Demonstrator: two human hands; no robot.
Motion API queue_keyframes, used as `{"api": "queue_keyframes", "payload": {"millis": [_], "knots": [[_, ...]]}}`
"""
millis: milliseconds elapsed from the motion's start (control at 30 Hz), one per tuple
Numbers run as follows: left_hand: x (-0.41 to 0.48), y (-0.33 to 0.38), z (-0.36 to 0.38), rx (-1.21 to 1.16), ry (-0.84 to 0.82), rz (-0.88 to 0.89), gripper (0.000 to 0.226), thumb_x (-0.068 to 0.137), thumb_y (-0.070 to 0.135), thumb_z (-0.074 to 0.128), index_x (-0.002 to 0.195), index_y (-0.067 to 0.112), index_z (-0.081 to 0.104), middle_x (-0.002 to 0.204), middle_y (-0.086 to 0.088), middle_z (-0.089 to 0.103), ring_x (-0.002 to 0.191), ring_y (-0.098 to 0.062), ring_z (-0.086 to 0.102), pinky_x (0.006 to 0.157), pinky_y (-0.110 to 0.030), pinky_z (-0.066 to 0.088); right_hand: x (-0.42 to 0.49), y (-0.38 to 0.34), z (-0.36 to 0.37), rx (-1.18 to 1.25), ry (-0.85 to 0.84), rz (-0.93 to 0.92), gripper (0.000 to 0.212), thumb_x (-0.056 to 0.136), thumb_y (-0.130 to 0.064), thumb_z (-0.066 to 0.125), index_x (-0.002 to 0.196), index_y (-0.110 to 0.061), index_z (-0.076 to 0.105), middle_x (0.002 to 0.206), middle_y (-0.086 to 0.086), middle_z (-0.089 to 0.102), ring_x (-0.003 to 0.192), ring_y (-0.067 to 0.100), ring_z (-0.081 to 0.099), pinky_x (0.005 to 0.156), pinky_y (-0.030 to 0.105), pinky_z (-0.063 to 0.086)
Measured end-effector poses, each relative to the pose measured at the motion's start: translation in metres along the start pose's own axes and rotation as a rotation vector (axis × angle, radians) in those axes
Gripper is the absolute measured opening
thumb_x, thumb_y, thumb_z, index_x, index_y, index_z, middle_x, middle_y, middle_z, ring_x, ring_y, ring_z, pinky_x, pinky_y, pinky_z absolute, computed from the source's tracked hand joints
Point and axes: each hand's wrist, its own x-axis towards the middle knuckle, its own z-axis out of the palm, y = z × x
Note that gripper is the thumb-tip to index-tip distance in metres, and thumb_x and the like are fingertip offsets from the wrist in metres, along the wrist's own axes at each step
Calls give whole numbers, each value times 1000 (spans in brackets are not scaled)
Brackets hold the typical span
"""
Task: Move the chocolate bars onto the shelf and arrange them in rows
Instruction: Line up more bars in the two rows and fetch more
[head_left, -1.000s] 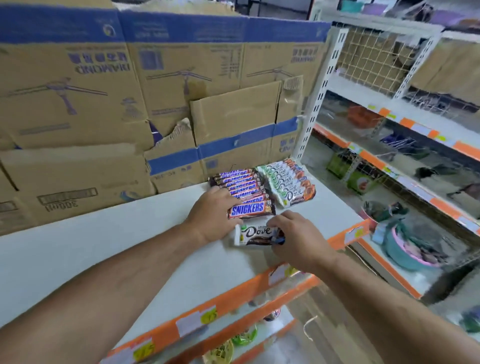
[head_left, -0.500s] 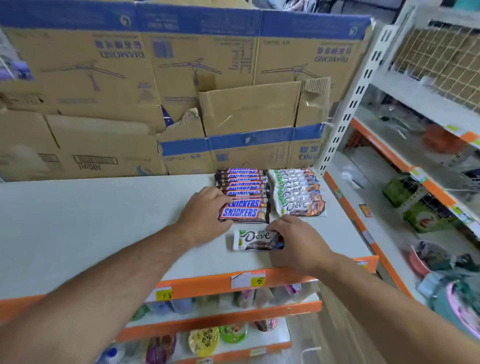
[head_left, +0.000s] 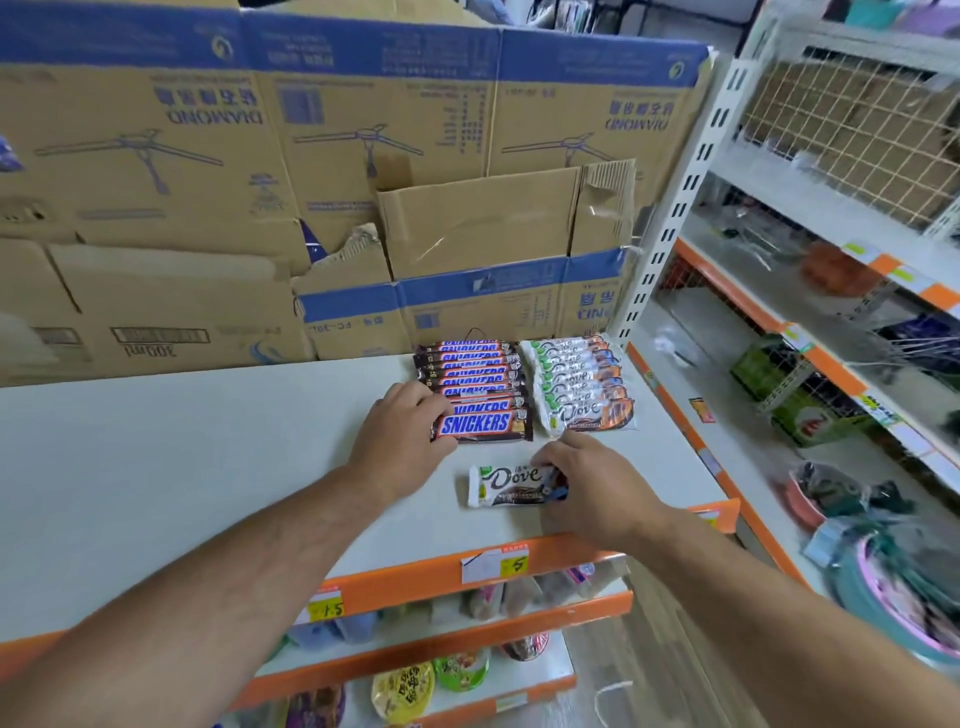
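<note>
Right hand (head_left: 592, 486) grips 1 loose Dove bar (head_left: 511, 486) near the shelf (head_left: 156, 467) front edge; left hand (head_left: 402, 434) fingers curl on the Snickers row (head_left: 475, 389); bare shelf lies leftward

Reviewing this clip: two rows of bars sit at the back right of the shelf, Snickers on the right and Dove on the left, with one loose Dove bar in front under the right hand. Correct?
Not quite: the rows are swapped. The head view shows the Snickers row on the left and the Dove row on the right. The rest holds: both sit at the back right of the shelf, and the right hand is on the loose Dove bar in front.
</note>
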Motion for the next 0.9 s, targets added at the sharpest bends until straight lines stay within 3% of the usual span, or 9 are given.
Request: {"api": "queue_keyframes", "payload": {"millis": [333, 500, 600, 733, 900], "knots": [[-1, 6, 1, 38, 1, -37, 33, 82, 35, 68, 112, 23, 60, 113, 3, 54, 104, -18, 45, 87, -34, 44, -7, 5, 1, 22, 43, 39, 50, 71, -26, 73, 120, -25, 60, 110, -4, 55, 99, 18, 56, 77, 30, 48], [-8, 19, 5, 129, 71, -106, 36, 80, 35, 68, 114, 24, 60, 113, 4, 55, 108, -18, 45, 90, -34, 37, -2, 30, -7, 10, 27, -7, 50, 69, -22, 70, 118, -21, 62, 111, -3, 57, 99, 19, 56, 70, 28, 44], [-18, 35, 14, 93, 126, -42, 31, 79, 34, 63, 107, 22, 65, 107, 7, 57, 107, -18, 47, 90, -36, 40, 2, 55, -11, -25, 49, -16, 49, 72, -20, 69, 120, -21, 61, 113, -2, 57, 101, 20, 56, 71, 27, 43], [-32, 62, 30, -41, -65, -29, 36, 78, 41, 53, 104, 21, 67, 104, 7, 57, 105, -16, 46, 94, -35, 42, 12, 81, -12, -40, 117, -1, 51, 74, -21, 72, 124, -21, 61, 113, 1, 57, 105, 24, 54, 76, 31, 46], [-37, 73, 36, 18, -66, -114, 42, 76, 49, 46, 108, 28, 64, 112, 11, 54, 109, -14, 43, 97, -33, 39, 26, 99, -13, -39, 207, -40, 40, 79, -19, 70, 118, -21, 63, 108, 1, 58, 106, 26, 51, 79, 35, 48]]}}
